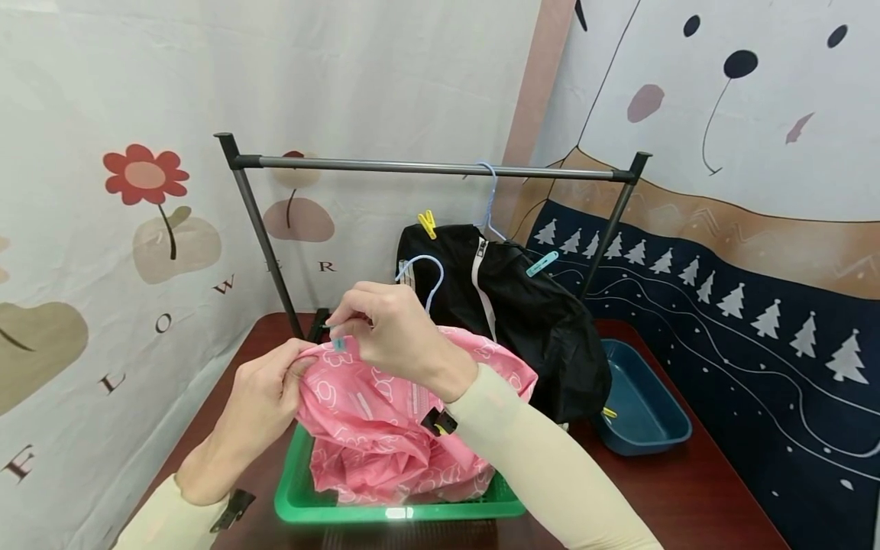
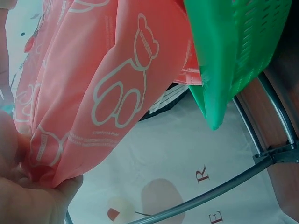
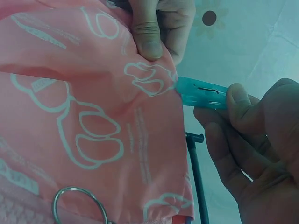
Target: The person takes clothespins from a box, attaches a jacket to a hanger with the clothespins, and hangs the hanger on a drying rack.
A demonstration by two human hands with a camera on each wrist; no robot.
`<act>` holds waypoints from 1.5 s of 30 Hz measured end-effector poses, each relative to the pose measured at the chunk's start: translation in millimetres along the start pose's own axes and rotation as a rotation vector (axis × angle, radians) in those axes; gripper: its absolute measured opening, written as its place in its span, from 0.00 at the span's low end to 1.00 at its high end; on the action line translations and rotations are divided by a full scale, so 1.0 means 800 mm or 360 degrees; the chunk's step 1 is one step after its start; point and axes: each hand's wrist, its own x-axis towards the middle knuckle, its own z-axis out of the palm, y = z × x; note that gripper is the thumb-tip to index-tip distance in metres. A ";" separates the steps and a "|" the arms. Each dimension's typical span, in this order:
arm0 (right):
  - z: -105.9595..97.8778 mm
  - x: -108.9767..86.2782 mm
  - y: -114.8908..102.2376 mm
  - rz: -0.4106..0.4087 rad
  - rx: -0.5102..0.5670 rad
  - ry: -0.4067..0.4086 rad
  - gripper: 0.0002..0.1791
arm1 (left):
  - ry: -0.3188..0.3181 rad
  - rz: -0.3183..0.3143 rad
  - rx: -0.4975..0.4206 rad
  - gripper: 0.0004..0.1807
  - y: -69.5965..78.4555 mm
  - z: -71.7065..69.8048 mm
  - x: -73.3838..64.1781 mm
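A pink garment [image 1: 385, 416] with white bear outlines lies bunched in a green basket [image 1: 399, 513], its upper part lifted. My left hand [image 1: 264, 393] pinches the garment's upper left edge, thumb pressed on the fabric in the right wrist view. My right hand [image 1: 399, 332] holds a teal clothespin [image 3: 203, 92] between thumb and fingers. The clothespin's tip meets the fabric edge close to the left thumb. A light blue hanger hook [image 1: 437, 276] rises behind the right hand. A metal ring [image 3: 79, 190] shows low on the garment.
Behind stands a metal rack [image 1: 385, 165], with a black jacket [image 1: 543, 328] hanging from it on a blue hanger [image 1: 491, 198]. A yellow clothespin [image 1: 427, 224] and a teal one are clipped on that jacket. A blue basin [image 1: 646, 397] sits at the right on the brown table [image 1: 715, 489].
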 end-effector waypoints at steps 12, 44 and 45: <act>0.008 0.001 0.000 0.0079 -0.0125 -0.0130 0.07 | 0.0004 0.0018 0.0001 0.16 0.002 0.001 0.000; 0.012 -0.031 -0.010 0.0249 -0.0322 -0.0357 0.18 | 0.0023 0.0029 0.0053 0.11 0.012 0.004 -0.003; 0.012 -0.033 -0.010 0.0248 -0.0317 -0.0347 0.18 | 0.0015 0.0027 0.0047 0.08 0.012 0.004 -0.003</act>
